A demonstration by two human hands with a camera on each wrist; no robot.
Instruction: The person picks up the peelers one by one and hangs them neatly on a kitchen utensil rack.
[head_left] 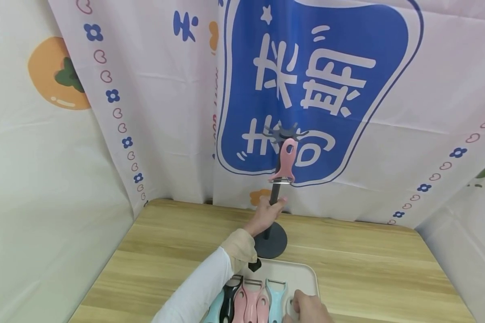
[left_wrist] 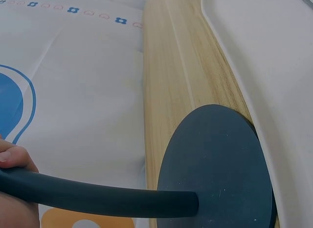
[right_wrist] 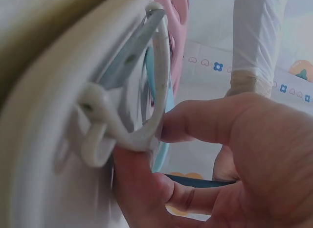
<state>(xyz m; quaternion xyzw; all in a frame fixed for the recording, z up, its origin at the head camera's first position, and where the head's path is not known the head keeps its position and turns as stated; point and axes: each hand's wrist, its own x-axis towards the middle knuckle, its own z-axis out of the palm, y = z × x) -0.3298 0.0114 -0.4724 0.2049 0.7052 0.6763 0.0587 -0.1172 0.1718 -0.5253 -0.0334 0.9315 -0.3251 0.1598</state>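
My left hand (head_left: 264, 216) grips the post of a dark stand (left_wrist: 107, 196) partway up, above its round base (head_left: 272, 244). A pink peeler (head_left: 288, 159) hangs from the hooked ring (head_left: 286, 133) at the stand's top. My right hand (head_left: 310, 309) reaches into the tray's right side. Between thumb and fingers it pinches a white peeler (right_wrist: 142, 140), close to the blade end, as the right wrist view shows. The peeler's handle is largely hidden there.
A cream tray (head_left: 299, 269) on the wooden table (head_left: 372, 264) lies just in front of the stand. In it are a light blue peeler (head_left: 275, 298), a black peeler (head_left: 228, 300) and several pink peelers (head_left: 252, 300). A printed cloth (head_left: 178, 112) hangs behind.
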